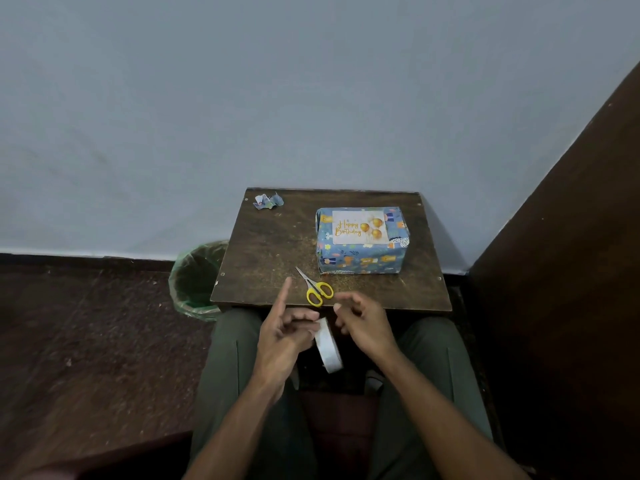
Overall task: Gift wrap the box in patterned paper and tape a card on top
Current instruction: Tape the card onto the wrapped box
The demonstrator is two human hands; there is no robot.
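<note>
One tape roll (pixel 328 344) in left hand (pixel 282 336)

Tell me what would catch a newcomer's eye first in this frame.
The wrapped box in blue patterned paper stands out on the right of the small brown table, with a Happy Birthday card lying on top. Yellow-handled scissors lie near the table's front edge. Below them, the left hand holds a white tape roll beside the right hand.

The left hand (pixel 284 336) holds a white tape roll (pixel 328 346) over the lap, forefinger pointing up. The right hand (pixel 363 325), fingers loosely curled, hovers just beside it. Yellow-handled scissors (pixel 317 289) lie just beyond both hands; the wrapped box (pixel 362 252) with its card (pixel 360 227) sits farther beyond the right hand.
</note>
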